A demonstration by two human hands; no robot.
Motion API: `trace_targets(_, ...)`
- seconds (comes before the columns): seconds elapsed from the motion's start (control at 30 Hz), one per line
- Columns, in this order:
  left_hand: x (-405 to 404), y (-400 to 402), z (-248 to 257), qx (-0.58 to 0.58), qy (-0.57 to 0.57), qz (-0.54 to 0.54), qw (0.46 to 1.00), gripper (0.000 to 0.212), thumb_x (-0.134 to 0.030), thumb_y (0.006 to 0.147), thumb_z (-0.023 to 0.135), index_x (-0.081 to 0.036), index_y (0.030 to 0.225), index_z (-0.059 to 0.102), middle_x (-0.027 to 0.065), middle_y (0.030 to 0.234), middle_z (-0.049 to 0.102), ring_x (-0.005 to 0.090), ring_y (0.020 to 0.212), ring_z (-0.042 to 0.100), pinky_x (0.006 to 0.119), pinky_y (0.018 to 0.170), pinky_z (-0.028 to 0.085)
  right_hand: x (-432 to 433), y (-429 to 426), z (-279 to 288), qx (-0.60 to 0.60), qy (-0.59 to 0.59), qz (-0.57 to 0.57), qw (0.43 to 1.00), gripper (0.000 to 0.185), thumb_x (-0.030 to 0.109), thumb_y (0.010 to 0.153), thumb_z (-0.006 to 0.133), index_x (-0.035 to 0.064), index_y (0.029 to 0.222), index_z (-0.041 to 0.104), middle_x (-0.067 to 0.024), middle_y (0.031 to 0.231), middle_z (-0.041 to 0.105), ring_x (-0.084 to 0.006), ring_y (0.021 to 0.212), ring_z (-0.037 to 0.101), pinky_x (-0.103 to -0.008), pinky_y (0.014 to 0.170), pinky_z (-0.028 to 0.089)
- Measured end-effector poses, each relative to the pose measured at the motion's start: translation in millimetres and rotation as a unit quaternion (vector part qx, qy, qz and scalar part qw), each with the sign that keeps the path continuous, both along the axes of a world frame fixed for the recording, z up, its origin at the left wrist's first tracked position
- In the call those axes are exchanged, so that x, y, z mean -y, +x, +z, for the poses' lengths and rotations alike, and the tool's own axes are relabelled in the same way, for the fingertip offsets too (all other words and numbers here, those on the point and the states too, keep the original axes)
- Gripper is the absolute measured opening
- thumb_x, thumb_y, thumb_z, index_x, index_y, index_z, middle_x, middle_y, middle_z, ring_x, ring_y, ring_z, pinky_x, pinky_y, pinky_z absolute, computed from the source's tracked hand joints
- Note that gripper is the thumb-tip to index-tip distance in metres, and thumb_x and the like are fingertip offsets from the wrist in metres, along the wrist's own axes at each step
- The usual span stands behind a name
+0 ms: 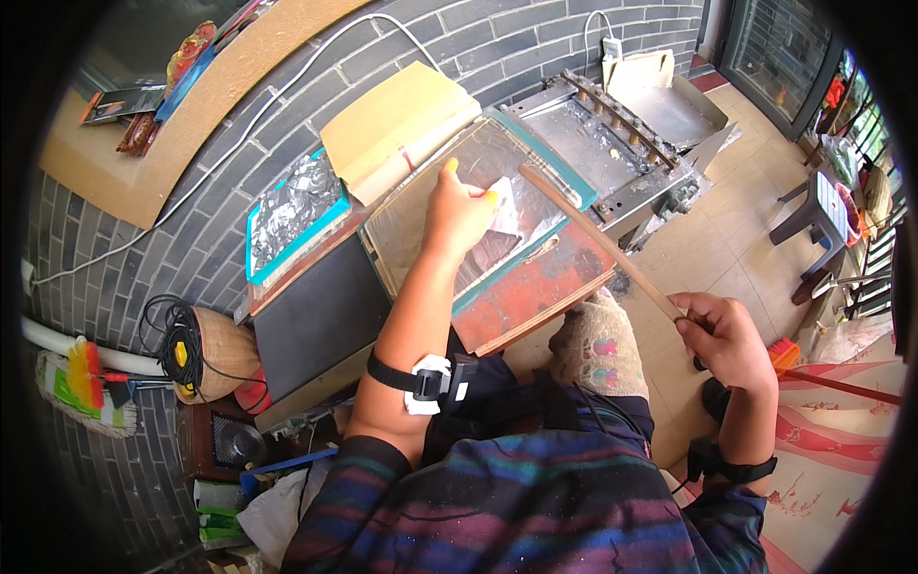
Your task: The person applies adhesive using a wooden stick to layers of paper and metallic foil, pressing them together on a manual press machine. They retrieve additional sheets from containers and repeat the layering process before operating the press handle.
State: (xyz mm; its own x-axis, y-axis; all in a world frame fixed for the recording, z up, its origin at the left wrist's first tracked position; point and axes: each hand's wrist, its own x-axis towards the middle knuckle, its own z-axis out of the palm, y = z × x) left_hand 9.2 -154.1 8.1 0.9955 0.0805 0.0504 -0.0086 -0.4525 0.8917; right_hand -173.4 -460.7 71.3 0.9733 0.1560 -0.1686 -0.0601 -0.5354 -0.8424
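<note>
My left hand [462, 208] is over a stack of thin translucent sheets [409, 215] on a teal-edged board; yellow covers tip its thumb and a finger. Beside those fingertips lies a crumpled piece of thin whitish film [506, 208], and I cannot tell whether they pinch it. My right hand [721, 337] grips the near end of a long, thin wooden stick [609, 247]. The stick's rounded far end hovers by the right part of the sheets. Below the board, a worn red wooden board [534, 287] juts out towards my lap.
A blue tray [299, 247] of shiny silvery scraps sits left, near a folded yellowish card [401, 122]. Behind right stands a metal frame [602, 136] with a row of bolts. A dark flat panel [323, 316] lies front left. A plastic stool [814, 215] stands right.
</note>
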Motion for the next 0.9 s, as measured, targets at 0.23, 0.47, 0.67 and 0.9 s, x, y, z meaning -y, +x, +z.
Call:
trace_targets(0.23, -50, -30, 11, -0.039, -0.125, 0.057, 0.99, 0.075, 0.002, 0.077, 0.063, 0.009, 0.139, 0.022, 0.0145, 0.09, 0.063, 0.0163, 0.071, 0.062, 0.026, 0.061, 0.05, 3, -1, -6, -0.014, 0.032, -0.016, 0.999, 0.024, -0.001, 0.084, 0.056, -0.0057, 0.107, 0.06, -0.0024, 0.056, 0.05, -0.0069, 0.049, 0.046, -0.0246, 0.047, 0.037)
trace_targets(0.47, -137, -68, 7, -0.054, -0.322, 0.102, 0.94, 0.052, 0.0, 0.08, 0.063, -0.001, 0.129, 0.045, 0.007, 0.091, 0.06, 0.0152, 0.077, 0.061, 0.024, 0.065, 0.05, 4, -1, -10, -0.021, 0.051, -0.027, 0.998, 0.023, -0.003, 0.085, 0.054, -0.0053, 0.107, 0.06, -0.0002, 0.057, 0.05, -0.0053, 0.048, 0.044, -0.0232, 0.045, 0.035)
trace_targets(0.67, -197, -106, 14, -0.029, -0.384, 0.127, 0.914, 0.045, 0.001, 0.082, 0.06, 0.0, 0.126, 0.05, 0.008, 0.097, 0.061, 0.0148, 0.082, 0.061, 0.024, 0.071, 0.051, 2, -1, -7, -0.052, 0.068, -0.05, 0.995, 0.024, -0.005, 0.085, 0.053, -0.0057, 0.108, 0.059, 0.0006, 0.059, 0.05, -0.0053, 0.05, 0.046, -0.0221, 0.046, 0.036)
trace_targets(0.9, -242, -145, 22, 0.006, -0.419, 0.159, 0.894, 0.045, 0.001, 0.08, 0.06, 0.0, 0.124, 0.053, 0.0065, 0.1, 0.062, 0.0125, 0.086, 0.06, 0.021, 0.075, 0.049, 2, 0, -10, -0.039, 0.075, -0.035, 0.996, 0.025, -0.007, 0.084, 0.051, -0.0071, 0.108, 0.058, 0.0003, 0.059, 0.049, -0.0054, 0.05, 0.045, -0.0215, 0.047, 0.035)
